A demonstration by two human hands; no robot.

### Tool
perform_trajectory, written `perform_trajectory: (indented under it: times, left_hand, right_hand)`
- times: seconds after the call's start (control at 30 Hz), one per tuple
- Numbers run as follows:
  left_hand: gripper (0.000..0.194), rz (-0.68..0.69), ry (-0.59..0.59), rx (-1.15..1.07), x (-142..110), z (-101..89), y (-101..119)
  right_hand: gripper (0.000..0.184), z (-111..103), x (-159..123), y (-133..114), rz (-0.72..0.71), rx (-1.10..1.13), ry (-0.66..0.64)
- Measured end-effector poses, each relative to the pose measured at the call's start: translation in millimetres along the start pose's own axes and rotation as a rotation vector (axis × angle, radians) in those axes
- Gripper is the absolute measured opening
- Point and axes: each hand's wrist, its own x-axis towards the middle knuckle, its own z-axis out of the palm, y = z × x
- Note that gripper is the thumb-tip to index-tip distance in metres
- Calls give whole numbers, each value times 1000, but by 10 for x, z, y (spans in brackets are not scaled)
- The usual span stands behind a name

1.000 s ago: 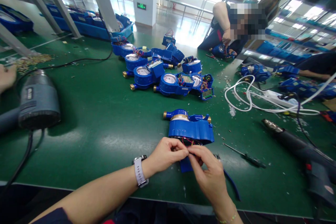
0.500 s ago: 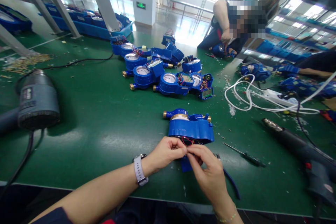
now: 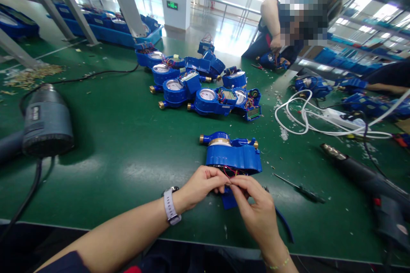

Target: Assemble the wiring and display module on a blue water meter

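Observation:
A blue water meter [image 3: 233, 158] with brass pipe ends lies on the green table in front of me, its near side opened. Thin red and yellow wires [image 3: 228, 169] come out of it towards my fingers. My left hand [image 3: 205, 185], with a pale watch strap at the wrist, is closed in a pinch on the wires. Opposite it, my right hand [image 3: 256, 207] pinches them too, the fingertips of both hands nearly touching. Below the fingers shows a blue cover piece [image 3: 229, 199], partly hidden by my right hand.
A screwdriver [image 3: 301, 189] and a heat gun [image 3: 361, 179] lie to the right; another heat gun [image 3: 48, 121] stands left. Several water meters [image 3: 206, 101] sit farther back. A white cable [image 3: 306, 113] loops near a power strip [image 3: 346, 119]. A co-worker [image 3: 272, 21] handles a meter across the table.
My fingertips have shifted very slightly, with the pinch on the wires kept. The water meter and the tools lie as before.

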Motion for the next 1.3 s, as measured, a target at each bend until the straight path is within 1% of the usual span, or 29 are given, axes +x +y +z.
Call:
perform_trajectory:
  times: [0.17,0.37,0.5,0.57,0.63,0.67,0.73,0.8,0.87,0.93,1.03,1.2,1.3]
  left_hand:
    - [25,-16,-8,-26,3,-7,-8]
    - [26,-23,11,-45,16,4,4]
    - [33,25,-22,-14,-3,18,-30]
    - [31,89,-36,61,-42,34,-47]
    - [25,187,-36,209,-93,51,-54]
    - [21,241,-35,303,-117,58,-52]
    - [18,340,-34,488,-153,66,-43]
    - [17,395,-14,615,-166,67,-35]
    - [14,395,23,667,-162,62,-35]
    - [14,365,44,667,-153,55,-46]
    - [17,344,34,660,-143,49,-67]
    - [14,298,35,651,-129,50,-57]
    - [17,315,37,637,-129,47,-47]
  right_hand:
    - [12,-4,-21,17,32,-3,31]
    - [16,-71,-55,57,74,-44,128]
    - [9,-117,-88,68,63,-61,97]
    - [8,-113,-103,71,57,-62,73]
    - [12,-93,-110,73,55,-62,66]
    - [10,-82,-109,74,54,-60,65]
    - [2,-63,-99,74,56,-44,60]
    - [7,-56,-85,71,67,-13,52]
    - [10,-59,-76,65,93,25,52]
    - [9,-67,-76,60,129,69,59]
    - [8,-71,-90,61,181,146,62]
    - [11,-42,-109,63,253,261,53]
    - [11,-15,-119,49,281,300,58]
